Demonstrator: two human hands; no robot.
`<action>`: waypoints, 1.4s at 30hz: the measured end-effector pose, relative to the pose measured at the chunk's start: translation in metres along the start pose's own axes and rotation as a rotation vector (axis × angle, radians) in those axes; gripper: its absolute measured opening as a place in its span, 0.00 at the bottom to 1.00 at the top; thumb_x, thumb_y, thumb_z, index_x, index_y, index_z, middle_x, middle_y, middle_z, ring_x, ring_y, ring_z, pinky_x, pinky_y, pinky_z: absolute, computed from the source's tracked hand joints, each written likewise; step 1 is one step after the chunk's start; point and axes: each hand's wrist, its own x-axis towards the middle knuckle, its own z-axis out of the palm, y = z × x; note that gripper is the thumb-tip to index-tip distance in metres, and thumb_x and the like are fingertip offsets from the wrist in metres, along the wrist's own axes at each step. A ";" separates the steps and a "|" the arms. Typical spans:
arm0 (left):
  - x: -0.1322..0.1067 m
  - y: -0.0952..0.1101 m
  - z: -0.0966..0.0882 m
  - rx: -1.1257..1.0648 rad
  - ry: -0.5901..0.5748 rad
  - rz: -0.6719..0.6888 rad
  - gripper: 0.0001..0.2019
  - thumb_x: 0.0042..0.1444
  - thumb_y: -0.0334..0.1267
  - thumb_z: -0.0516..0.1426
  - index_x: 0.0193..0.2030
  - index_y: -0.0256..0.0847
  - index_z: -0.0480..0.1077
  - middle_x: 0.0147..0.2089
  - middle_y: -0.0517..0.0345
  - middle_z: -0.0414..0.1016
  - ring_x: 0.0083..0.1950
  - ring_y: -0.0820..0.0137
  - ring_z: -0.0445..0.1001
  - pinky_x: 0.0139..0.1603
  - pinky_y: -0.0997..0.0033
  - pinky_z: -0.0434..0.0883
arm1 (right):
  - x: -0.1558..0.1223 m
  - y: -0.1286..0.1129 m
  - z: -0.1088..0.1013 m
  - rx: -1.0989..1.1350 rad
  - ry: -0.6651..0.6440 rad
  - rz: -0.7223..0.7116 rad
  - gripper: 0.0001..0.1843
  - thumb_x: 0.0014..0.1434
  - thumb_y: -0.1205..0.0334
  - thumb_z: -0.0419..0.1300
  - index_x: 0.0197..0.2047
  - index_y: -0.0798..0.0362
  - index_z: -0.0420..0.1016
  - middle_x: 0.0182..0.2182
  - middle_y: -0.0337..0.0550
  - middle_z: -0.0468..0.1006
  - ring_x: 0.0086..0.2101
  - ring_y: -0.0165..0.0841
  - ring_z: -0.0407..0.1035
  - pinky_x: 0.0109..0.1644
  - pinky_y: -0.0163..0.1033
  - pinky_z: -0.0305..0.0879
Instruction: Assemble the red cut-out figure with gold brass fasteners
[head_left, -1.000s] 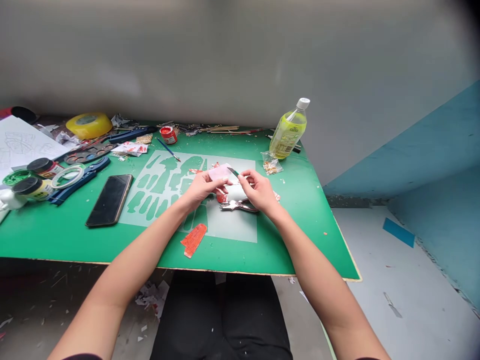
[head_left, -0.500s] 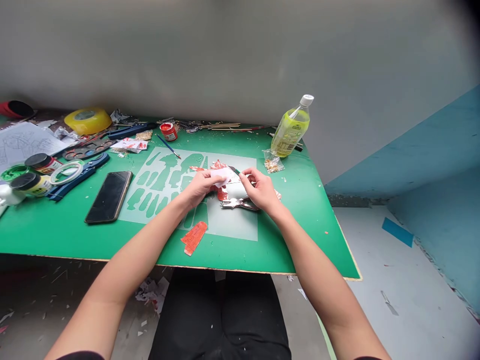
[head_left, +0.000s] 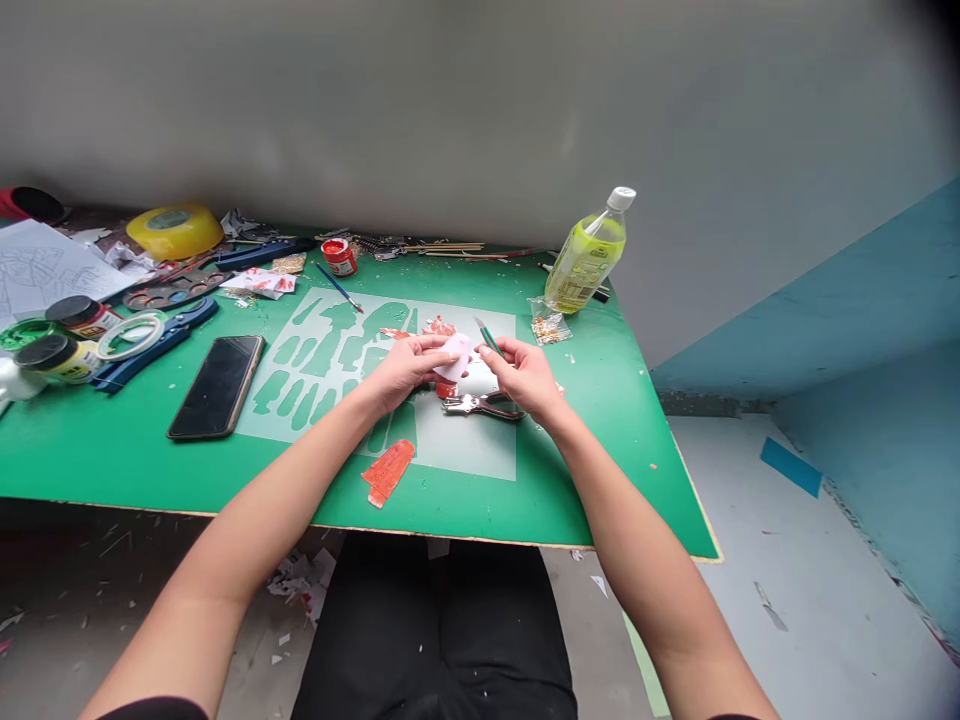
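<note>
Above the table point(head_left: 600, 430), the left hand point(head_left: 409, 374) pinches paper point(head_left: 454, 360) and the right hand point(head_left: 528, 378) a tool point(head_left: 488, 337), seemingly fine handwork, next needing steady aim.

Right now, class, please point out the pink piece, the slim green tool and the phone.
Pink piece point(head_left: 455, 357): head view, middle of its surface.
Slim green tool point(head_left: 489, 338): head view, on the shaft.
Phone point(head_left: 217, 388): head view, middle of the dark screen.

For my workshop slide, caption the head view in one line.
Left hand holding a pale pink piece, right hand holding a slim green tool, over a green table.
</note>
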 end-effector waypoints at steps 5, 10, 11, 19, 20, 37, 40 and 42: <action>0.001 -0.003 -0.001 0.058 -0.037 0.027 0.26 0.50 0.46 0.74 0.54 0.34 0.82 0.46 0.44 0.85 0.41 0.65 0.81 0.42 0.66 0.77 | -0.001 0.000 0.001 0.028 -0.006 0.024 0.27 0.59 0.41 0.66 0.25 0.49 0.59 0.21 0.31 0.56 0.24 0.26 0.50 0.27 0.36 0.45; 0.001 -0.005 -0.001 0.061 -0.055 0.050 0.28 0.49 0.48 0.75 0.54 0.34 0.82 0.44 0.45 0.86 0.39 0.65 0.82 0.43 0.65 0.77 | -0.002 -0.004 0.000 0.038 -0.021 0.052 0.26 0.59 0.39 0.66 0.25 0.50 0.64 0.21 0.31 0.58 0.24 0.25 0.50 0.27 0.36 0.45; 0.001 -0.005 -0.001 0.063 -0.054 0.055 0.28 0.49 0.48 0.75 0.53 0.34 0.82 0.44 0.45 0.86 0.40 0.64 0.82 0.44 0.65 0.77 | -0.002 -0.005 0.000 0.028 -0.024 0.051 0.26 0.59 0.39 0.66 0.25 0.50 0.63 0.20 0.31 0.57 0.24 0.25 0.50 0.27 0.36 0.45; 0.001 -0.006 -0.002 0.030 -0.072 0.041 0.28 0.49 0.47 0.75 0.54 0.34 0.81 0.42 0.46 0.86 0.38 0.65 0.82 0.40 0.67 0.79 | -0.004 -0.010 -0.001 0.046 -0.040 0.101 0.33 0.56 0.35 0.69 0.24 0.48 0.54 0.21 0.31 0.54 0.24 0.25 0.48 0.26 0.35 0.43; 0.002 -0.006 -0.002 0.026 -0.078 0.038 0.28 0.49 0.47 0.75 0.54 0.35 0.82 0.43 0.46 0.86 0.39 0.65 0.82 0.40 0.67 0.79 | -0.005 -0.011 -0.002 0.065 -0.047 0.115 0.33 0.55 0.35 0.69 0.25 0.48 0.54 0.22 0.31 0.54 0.24 0.25 0.48 0.25 0.35 0.43; 0.000 -0.003 -0.002 0.053 -0.108 0.046 0.25 0.52 0.45 0.73 0.54 0.35 0.82 0.43 0.46 0.85 0.39 0.66 0.82 0.39 0.67 0.80 | -0.005 -0.014 -0.002 0.123 -0.094 0.121 0.25 0.55 0.37 0.68 0.29 0.51 0.70 0.21 0.31 0.59 0.23 0.25 0.49 0.27 0.36 0.45; 0.000 -0.004 -0.002 0.086 -0.096 0.072 0.25 0.53 0.45 0.73 0.56 0.35 0.81 0.43 0.46 0.86 0.39 0.66 0.82 0.40 0.68 0.79 | -0.004 -0.011 -0.001 0.080 -0.074 0.108 0.24 0.56 0.38 0.67 0.27 0.51 0.69 0.20 0.31 0.59 0.23 0.26 0.50 0.27 0.36 0.44; 0.000 -0.005 -0.002 0.110 -0.087 0.090 0.25 0.53 0.46 0.73 0.55 0.36 0.82 0.44 0.46 0.86 0.40 0.65 0.83 0.41 0.68 0.79 | -0.003 -0.008 0.000 0.038 -0.046 0.106 0.24 0.57 0.39 0.66 0.25 0.51 0.67 0.19 0.31 0.58 0.23 0.26 0.49 0.28 0.37 0.43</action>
